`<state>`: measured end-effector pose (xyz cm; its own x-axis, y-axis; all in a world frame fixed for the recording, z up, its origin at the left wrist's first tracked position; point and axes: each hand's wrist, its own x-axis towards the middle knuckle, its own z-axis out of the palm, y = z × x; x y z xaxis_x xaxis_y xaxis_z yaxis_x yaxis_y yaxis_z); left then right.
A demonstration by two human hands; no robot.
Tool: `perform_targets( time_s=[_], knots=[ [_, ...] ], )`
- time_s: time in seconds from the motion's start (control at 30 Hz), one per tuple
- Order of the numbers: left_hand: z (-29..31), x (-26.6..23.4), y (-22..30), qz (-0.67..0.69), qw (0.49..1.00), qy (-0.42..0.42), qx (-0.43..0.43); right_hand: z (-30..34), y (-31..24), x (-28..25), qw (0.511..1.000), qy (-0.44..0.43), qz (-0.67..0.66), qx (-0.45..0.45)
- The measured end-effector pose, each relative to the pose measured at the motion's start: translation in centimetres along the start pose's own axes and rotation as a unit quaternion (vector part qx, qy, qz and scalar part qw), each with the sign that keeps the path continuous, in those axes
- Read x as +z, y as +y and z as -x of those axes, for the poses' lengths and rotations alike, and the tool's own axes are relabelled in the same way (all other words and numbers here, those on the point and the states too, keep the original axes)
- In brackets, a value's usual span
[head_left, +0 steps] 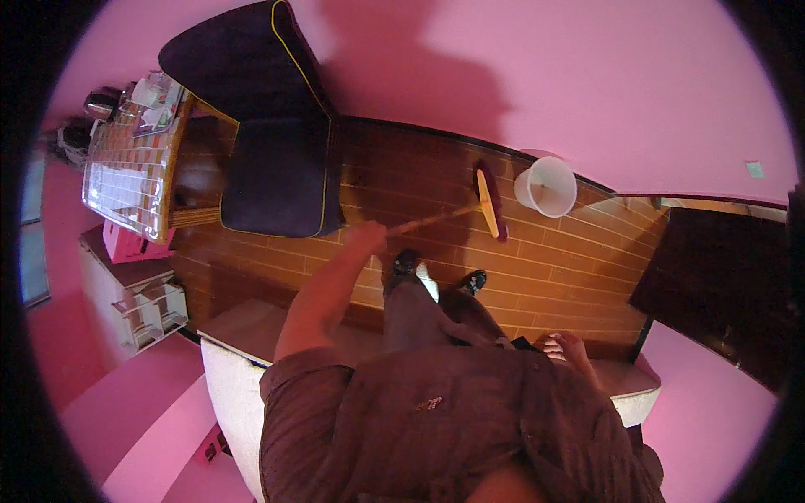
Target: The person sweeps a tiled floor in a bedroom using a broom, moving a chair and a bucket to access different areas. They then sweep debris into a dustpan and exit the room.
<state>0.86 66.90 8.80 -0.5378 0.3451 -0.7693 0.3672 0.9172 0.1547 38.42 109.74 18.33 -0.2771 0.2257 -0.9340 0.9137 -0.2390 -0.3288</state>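
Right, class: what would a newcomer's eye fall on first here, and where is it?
Probably the big dark chair with yellow edging, at the upper left against the pink wall. Next, near the middle, the broom, its long handle in the person's left grip. Just right of the broom's head, a pale bucket stands out on the brown floor.

The person wears a dark, brownish shirt [453, 453] with short sleeves [306, 377]. On its front there is a small reddish mark [430, 403], too blurred to tell its form. The trousers [412, 317] are also dark. The shoes [475, 282] look blackish, with paler details. The left hand [366, 238] is bare.
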Motion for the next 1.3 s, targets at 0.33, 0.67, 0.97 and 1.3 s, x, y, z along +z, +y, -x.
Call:
perform_targets(
  time_s=[0.33, 0.67, 0.97, 1.3],
  knots=[
    [10.4, 4.3, -5.8, 0.053, 0.997, -0.009, -0.052, 0.7, -1.9, 4.0, 0.985, -0.024, 0.158, -0.066],
    [25.7, 15.7, -4.4, 0.178, 0.981, 0.001, -0.080, -7.5, -3.1, -2.5, 0.996, 0.001, -0.008, 0.091],
    [35.0, 15.1, -4.6, 0.429, 0.834, -0.126, -0.323, -6.0, -11.4, 5.1, 0.986, -0.077, 0.080, -0.121],
    [32.6, 19.8, -7.6, 0.258, 0.926, -0.132, -0.242, -6.9, -6.6, 7.5, 0.995, -0.068, 0.075, -0.014]
  ],
)
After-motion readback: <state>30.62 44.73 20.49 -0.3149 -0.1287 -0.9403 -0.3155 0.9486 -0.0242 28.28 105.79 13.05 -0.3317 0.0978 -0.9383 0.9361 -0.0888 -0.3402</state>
